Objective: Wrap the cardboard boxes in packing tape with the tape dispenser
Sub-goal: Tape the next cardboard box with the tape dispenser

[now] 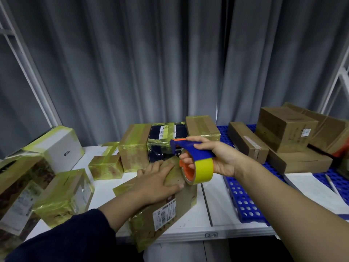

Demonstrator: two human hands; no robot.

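A cardboard box [181, 203] with a white shipping label lies tilted at the table's front edge, partly covered in yellowish tape. My left hand [160, 178] lies flat on its top, fingers straight, pressing it down. My right hand [217, 157] grips a blue and orange tape dispenser [190, 148] carrying a yellow tape roll [204, 171], held just above the box's far right corner. The roll's lower edge meets the box top beside my left fingertips.
Several taped boxes [132, 148] stand behind and to the left on the white table [213, 210], with a white box [62, 148] at far left. Untaped brown boxes [283, 127] are stacked on a blue perforated tray [243, 201] at right. Grey curtains hang behind.
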